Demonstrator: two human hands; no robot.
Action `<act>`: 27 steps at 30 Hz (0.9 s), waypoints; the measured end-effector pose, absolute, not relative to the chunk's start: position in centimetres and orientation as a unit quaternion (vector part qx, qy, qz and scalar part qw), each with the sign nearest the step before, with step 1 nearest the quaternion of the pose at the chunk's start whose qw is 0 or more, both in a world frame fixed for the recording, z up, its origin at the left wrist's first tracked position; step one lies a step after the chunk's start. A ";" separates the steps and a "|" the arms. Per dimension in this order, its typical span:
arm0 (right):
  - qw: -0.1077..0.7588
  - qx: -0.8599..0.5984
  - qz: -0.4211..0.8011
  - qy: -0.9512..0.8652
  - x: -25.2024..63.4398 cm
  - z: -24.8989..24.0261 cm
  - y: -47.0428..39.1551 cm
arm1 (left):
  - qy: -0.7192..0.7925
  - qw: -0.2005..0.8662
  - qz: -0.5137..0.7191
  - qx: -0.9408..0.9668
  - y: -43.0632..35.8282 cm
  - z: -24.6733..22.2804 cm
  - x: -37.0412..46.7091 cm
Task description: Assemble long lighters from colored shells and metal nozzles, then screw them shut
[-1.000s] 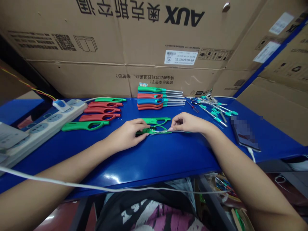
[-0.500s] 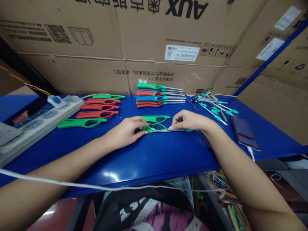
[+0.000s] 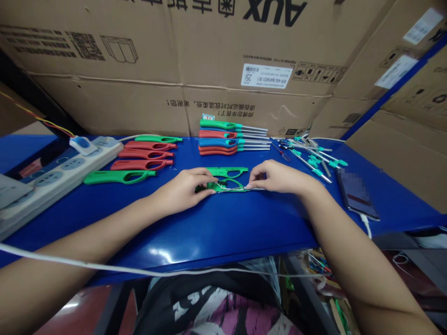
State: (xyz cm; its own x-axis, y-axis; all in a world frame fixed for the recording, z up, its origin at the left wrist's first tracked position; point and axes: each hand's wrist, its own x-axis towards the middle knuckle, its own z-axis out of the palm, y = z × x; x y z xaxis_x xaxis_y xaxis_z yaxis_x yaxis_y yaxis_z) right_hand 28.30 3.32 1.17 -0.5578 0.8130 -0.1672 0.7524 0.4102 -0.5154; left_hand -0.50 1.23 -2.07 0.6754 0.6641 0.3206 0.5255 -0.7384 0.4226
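Observation:
An open green lighter shell [image 3: 240, 188] lies on the blue table, with thin wires and a small dark part inside its handle. My left hand [image 3: 192, 190] pinches the handle end between thumb and fingers. At the other end my right hand [image 3: 270, 177] is closed on a thin metal lighter tube [image 3: 257, 189], close to the shell's tip. My fingers hide much of the tube. Just behind lies the matching green shell half [image 3: 233, 171], flat on the table.
Several red and green lighter shells [image 3: 145, 154] lie at left, beside a white power strip [image 3: 56, 174]. Finished-looking lighters [image 3: 218, 143] are stacked at the back. Loose metal tubes with teal ends [image 3: 314, 160] and a phone [image 3: 356, 193] lie at right. A white cable [image 3: 139, 270] crosses in front.
Both hands keep nearly the same place and grip. Less of the metal tube shows beyond my right hand now. The whole view has shifted slightly.

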 end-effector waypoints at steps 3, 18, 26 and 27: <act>0.060 -0.456 0.243 -0.854 28.4 1.2 3.2 | 0.327 0.150 0.233 0.903 1.2 -2.1 -0.4; 0.067 -0.461 0.318 -0.826 28.8 1.3 3.3 | 0.334 0.155 0.225 0.902 0.9 -2.2 -0.5; 0.044 -0.443 0.342 -0.827 29.3 2.0 2.9 | 0.348 0.145 0.225 0.898 0.6 -2.2 -0.3; 0.043 -0.447 0.344 -0.825 29.2 1.9 3.0 | 0.349 0.147 0.228 0.897 0.6 -2.3 -0.3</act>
State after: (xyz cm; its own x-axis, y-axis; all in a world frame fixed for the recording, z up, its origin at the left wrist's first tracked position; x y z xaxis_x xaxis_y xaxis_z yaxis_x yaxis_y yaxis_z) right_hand 29.21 2.95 1.94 -0.5969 0.7668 -0.2362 0.7078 0.3644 -0.6052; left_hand -0.29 0.60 -2.26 0.6523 0.6928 0.3075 0.5588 -0.7136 0.4225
